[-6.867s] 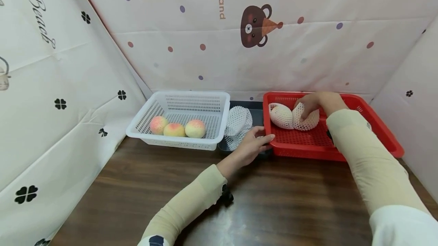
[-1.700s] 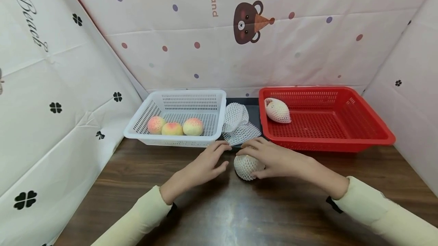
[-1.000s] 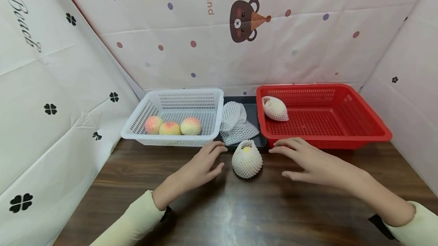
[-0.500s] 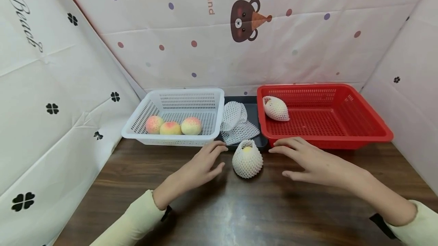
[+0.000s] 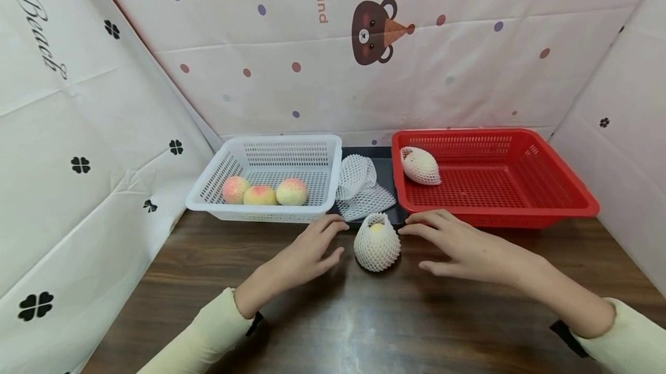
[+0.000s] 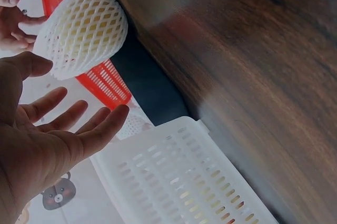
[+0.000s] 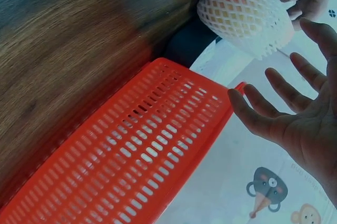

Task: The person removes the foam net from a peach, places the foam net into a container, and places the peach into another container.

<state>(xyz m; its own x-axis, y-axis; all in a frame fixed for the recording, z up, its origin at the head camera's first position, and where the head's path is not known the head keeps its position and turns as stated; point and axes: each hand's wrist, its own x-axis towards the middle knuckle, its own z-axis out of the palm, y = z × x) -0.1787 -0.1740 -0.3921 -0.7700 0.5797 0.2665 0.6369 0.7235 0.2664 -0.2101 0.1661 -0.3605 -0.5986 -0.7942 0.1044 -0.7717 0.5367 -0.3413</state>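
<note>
A peach in a white foam net (image 5: 377,245) stands on the dark wooden table, its yellow top showing through the net's opening. To its left, my left hand (image 5: 299,255) is held with fingers spread and bent a little, apart from the fruit. On the other side my right hand (image 5: 468,247) is likewise apart from it, holding nothing. In the right wrist view the netted peach (image 7: 239,8) shows pink and yellow through the mesh. Another netted peach (image 5: 420,166) lies at the left end of the red basket (image 5: 520,212).
A white basket (image 5: 265,215) at the back left holds three bare peaches (image 5: 291,192). Between the baskets, a dark tray (image 5: 385,174) carries loose foam nets (image 5: 359,180). Printed cloth walls (image 5: 291,33) rise behind and at both sides.
Earlier my right hand took one netted peach out of the red basket, stood it on the table and let go. Since half a second ago, it has come slightly closer to that peach.
</note>
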